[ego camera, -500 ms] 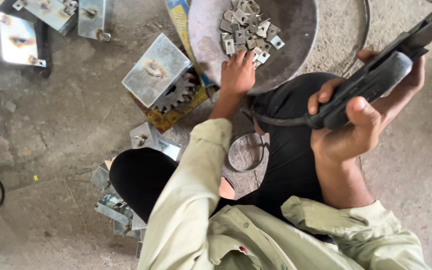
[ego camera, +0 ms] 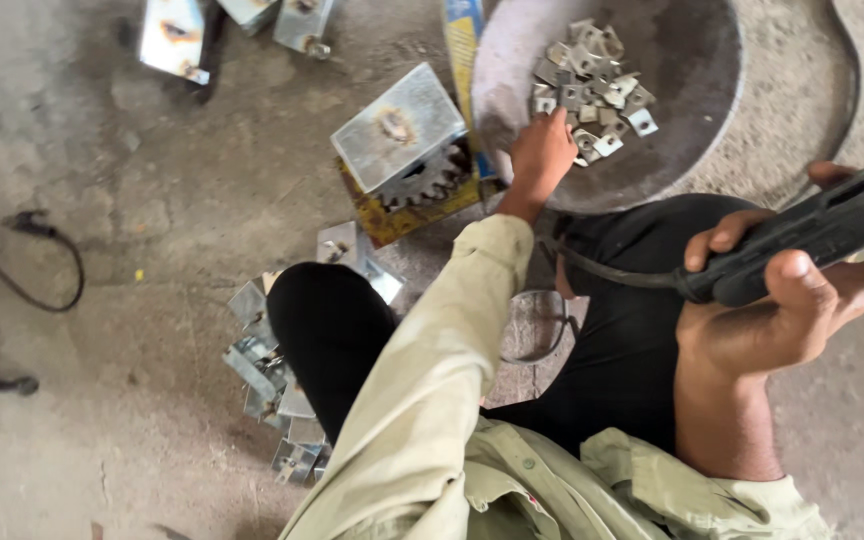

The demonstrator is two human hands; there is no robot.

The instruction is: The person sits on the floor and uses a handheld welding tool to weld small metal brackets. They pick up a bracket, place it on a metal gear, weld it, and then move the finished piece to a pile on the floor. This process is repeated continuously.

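Observation:
My left hand (ego camera: 542, 150) reaches into a round dark metal pan (ego camera: 692, 70) and touches the edge of a heap of several small square metal pieces (ego camera: 592, 85); its fingers are curled down and hidden, so whether it holds one I cannot tell. My right hand (ego camera: 772, 310) is closed around the black handle of a welding tool (ego camera: 822, 230), with a black cable trailing left across my black trousers. A grey metal block with a toothed gear (ego camera: 407, 145) lies just left of my left hand.
A pile of folded metal brackets (ego camera: 267, 385) sits by my left knee. More welded metal boxes (ego camera: 177, 35) lie at the top left. Black cables (ego camera: 47, 255) run along the left edge of the concrete floor. A wire ring (ego camera: 537, 330) lies between my legs.
My left hand has stayed at the rim of the heap of pieces. The right hand with the welding tool has dropped slightly lower in view.

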